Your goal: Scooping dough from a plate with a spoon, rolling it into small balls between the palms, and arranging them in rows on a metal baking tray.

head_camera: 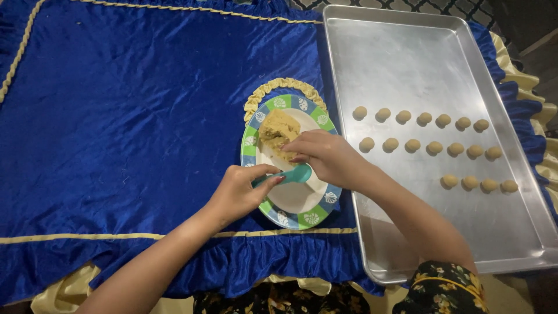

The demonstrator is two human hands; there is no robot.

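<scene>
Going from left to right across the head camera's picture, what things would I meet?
Blue cloth → left hand holding a teal spoon → patterned plate with a block of dough → right hand at the dough → metal baking tray → rows of small dough balls.

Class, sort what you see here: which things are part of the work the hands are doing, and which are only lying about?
In use:
left hand holding teal spoon
right hand on dough block
patterned plate
metal baking tray
dough balls in rows

Lying about:
blue velvet cloth
gold braided trim
</scene>
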